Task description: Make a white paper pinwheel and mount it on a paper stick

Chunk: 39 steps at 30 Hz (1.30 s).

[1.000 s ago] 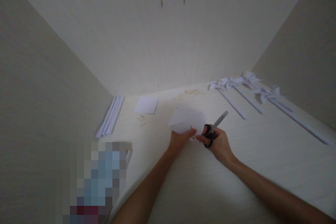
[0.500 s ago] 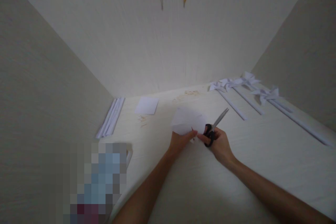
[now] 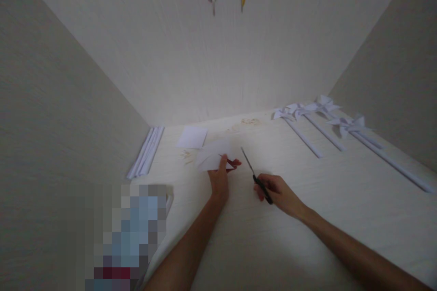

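My left hand (image 3: 220, 179) grips a white paper square (image 3: 211, 157) above the table, thumb on top and fingers beneath. Slits run into the paper near the thumb, and fingertips show through one of them. Just to the right, my right hand (image 3: 273, 191) is closed around the black handles of a pair of scissors (image 3: 260, 187). The blades point up and to the left, apart from the paper, and look closed edge-on.
Several paper pinwheels on rolled sticks (image 3: 302, 136) lie at the right. Rolled paper sticks (image 3: 146, 152) rest at the far left. Another paper square (image 3: 192, 137) and small wooden sticks (image 3: 187, 157) lie behind my left hand; more small pieces (image 3: 251, 122) sit near the wall.
My left hand has shifted left with the paper and turned it. The scissors have swung from pointing up-right to up-left, and the right hand has moved slightly down, away from the paper.
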### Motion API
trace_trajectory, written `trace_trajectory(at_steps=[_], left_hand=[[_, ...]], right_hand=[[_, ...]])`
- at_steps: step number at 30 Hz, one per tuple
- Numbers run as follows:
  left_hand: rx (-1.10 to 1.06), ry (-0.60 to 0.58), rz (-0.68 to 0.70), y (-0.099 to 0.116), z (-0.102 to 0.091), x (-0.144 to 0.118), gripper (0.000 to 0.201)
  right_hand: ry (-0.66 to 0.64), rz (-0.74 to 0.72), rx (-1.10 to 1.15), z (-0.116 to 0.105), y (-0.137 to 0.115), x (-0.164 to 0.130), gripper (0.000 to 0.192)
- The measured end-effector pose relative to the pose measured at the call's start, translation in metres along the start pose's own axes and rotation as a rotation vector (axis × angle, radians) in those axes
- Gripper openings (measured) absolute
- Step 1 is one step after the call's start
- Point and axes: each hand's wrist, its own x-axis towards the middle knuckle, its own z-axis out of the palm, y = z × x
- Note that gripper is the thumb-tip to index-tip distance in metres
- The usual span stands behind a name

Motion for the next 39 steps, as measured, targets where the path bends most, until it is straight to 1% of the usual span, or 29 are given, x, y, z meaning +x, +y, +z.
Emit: trace_trajectory(at_steps=[2,5,11,15,20,30,39], left_hand=[[-0.051,0.019,0.013,0.0003,-0.0002,0.0009,0.016],[-0.107,0.006,0.023,0.001,-0.0007,0.0019,0.015],[-0.118,-0.017,0.016,0.0015,-0.001,0.0019,0.014],[-0.147,-0.004,0.002,0.0016,-0.0003,0.0024,0.014],[-0.153,0.014,-0.001,0.0032,0.0002,0.0032,0.014],[-0.148,0.001,-0.026,0.0049,0.0008,0.0011,0.015],[-0.151,-0.011,-0.011,0.004,0.0009,0.0017,0.013]], right_hand=[[-0.014,0.037,-0.063,0.0005,-0.0027,-0.0021,0.033],[-0.042,0.072,-0.107,0.0012,-0.0053,-0.0036,0.034],[-0.052,0.083,-0.17,0.0019,-0.0043,-0.0035,0.032],[-0.048,0.097,-0.174,0.0016,-0.0036,-0.0031,0.031],[-0.029,0.083,-0.242,0.0016,-0.0037,-0.0018,0.033],[-0.034,0.08,-0.18,0.0018,-0.002,-0.0025,0.034],[-0.041,0.085,-0.195,0.0009,-0.0014,-0.0026,0.033]])
